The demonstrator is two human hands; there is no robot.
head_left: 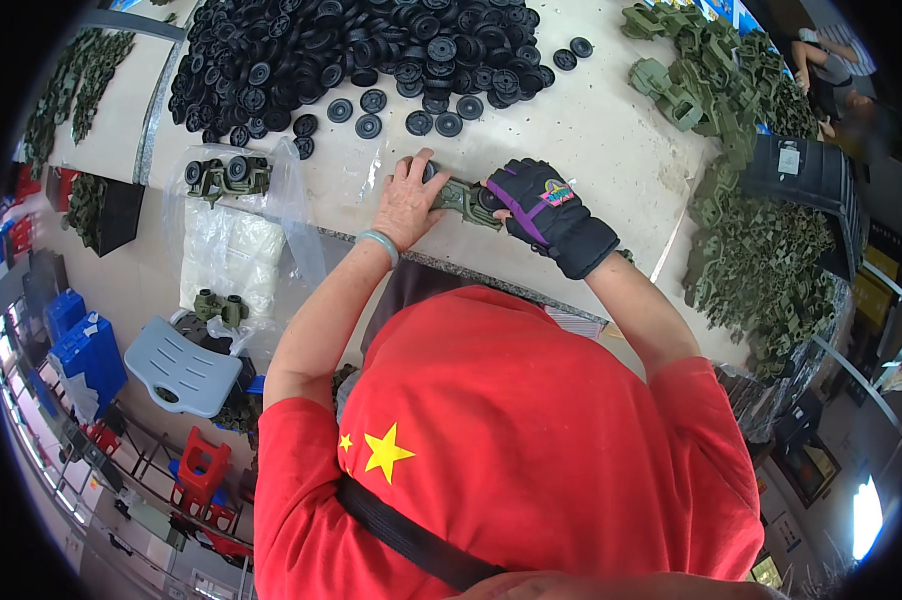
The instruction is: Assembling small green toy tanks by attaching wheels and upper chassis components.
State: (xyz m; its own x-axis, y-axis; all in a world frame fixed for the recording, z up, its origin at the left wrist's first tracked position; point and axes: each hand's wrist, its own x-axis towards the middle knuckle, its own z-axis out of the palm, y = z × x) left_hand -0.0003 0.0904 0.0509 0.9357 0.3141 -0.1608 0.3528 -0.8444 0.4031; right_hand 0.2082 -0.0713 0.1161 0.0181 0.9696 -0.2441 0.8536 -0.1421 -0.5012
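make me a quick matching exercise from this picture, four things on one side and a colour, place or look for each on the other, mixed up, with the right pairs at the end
Things
1. left hand
2. right hand
3. part between the hands
4. big pile of wheels

Descriptions
A. olive green
B. in a black and purple glove
C. heaped on the far side of the table
D. bare, with a pale bangle at the wrist

Right pairs: 1-D, 2-B, 3-A, 4-C
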